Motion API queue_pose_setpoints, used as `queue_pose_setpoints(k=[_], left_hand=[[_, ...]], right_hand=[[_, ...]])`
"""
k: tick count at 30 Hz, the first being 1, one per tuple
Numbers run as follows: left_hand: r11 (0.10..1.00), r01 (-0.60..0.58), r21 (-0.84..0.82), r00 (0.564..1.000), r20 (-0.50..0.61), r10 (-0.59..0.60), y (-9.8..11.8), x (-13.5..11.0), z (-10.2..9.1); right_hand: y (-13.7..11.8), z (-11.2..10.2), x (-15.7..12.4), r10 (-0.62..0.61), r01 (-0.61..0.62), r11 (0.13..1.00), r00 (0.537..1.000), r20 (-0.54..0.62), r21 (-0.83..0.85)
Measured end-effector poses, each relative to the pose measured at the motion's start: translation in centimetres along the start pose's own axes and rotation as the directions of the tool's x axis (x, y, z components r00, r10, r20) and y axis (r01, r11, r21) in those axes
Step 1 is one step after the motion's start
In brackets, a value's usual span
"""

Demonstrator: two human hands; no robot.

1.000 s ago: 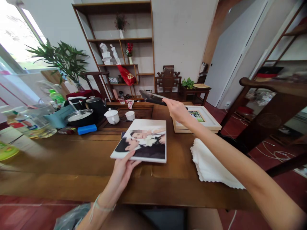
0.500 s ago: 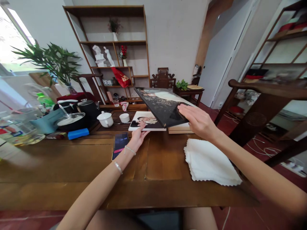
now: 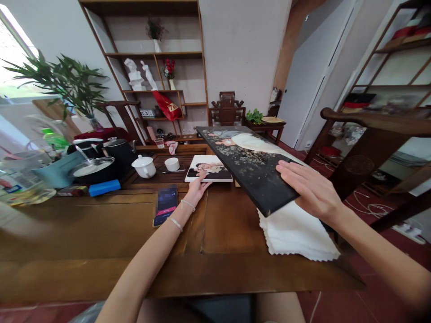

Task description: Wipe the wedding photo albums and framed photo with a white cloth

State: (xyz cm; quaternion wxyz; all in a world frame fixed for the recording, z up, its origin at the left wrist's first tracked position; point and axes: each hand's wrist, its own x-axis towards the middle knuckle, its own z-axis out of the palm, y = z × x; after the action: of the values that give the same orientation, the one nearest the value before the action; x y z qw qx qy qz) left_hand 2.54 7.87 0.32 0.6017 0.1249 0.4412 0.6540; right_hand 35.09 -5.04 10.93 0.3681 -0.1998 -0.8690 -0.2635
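Observation:
My right hand (image 3: 311, 190) grips the near right edge of a large dark photo panel (image 3: 249, 163) and holds it tilted above the table, over a folded white cloth (image 3: 296, 233). My left hand (image 3: 197, 188) reaches far forward and rests with flat fingers on the near edge of a smaller photo panel (image 3: 209, 169) that lies on the wooden table (image 3: 101, 233). A phone (image 3: 165, 205) with a lit screen lies just left of my left wrist.
A tea tray with a white lidded cup (image 3: 144, 166) and a small bowl (image 3: 172, 164) stands behind. Black pots (image 3: 92, 166), a kettle (image 3: 116, 150), a blue block (image 3: 104, 187) and bottles crowd the left. A wooden chair (image 3: 373, 148) stands right; shelves (image 3: 158, 80) line the back wall.
My right hand has brought the dark panel from the far side toward me and over the white cloth. My left hand pushed the smaller panel away across the table, uncovering the phone.

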Motion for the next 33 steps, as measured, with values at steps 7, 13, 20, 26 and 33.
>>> queue_pose_setpoints(k=[7, 13, 20, 26, 33], left_hand=[[0.999, 0.017, 0.033, 0.999, 0.027, -0.018, -0.4, 0.9, 0.1], [0.999, 0.026, 0.04, 0.999, 0.027, -0.027, -0.6, 1.1, 0.3], [0.994, 0.061, 0.087, 0.998, 0.007, -0.062, -1.1, 1.1, -0.4], [0.963, 0.131, 0.236, 0.99, 0.01, -0.137, -0.4, 0.0, -1.7], [0.918, 0.116, 0.379, 0.99, 0.024, -0.136, -0.2, -1.0, -1.2]], right_hand=[[-0.1, -0.7, 0.2, 0.0, -0.006, 0.999, 0.993, -0.117, -0.051], [0.1, -0.8, -0.4, 0.047, -0.061, 0.995, 0.986, -0.161, -0.082], [-0.1, -1.0, -0.4, 0.045, -0.055, 0.996, 0.988, -0.145, -0.064], [-0.6, -0.7, -0.5, 0.05, -0.055, 0.998, 0.991, -0.124, -0.037], [-0.9, -0.3, -0.4, 0.063, -0.064, 0.998, 0.994, -0.089, 0.0]])
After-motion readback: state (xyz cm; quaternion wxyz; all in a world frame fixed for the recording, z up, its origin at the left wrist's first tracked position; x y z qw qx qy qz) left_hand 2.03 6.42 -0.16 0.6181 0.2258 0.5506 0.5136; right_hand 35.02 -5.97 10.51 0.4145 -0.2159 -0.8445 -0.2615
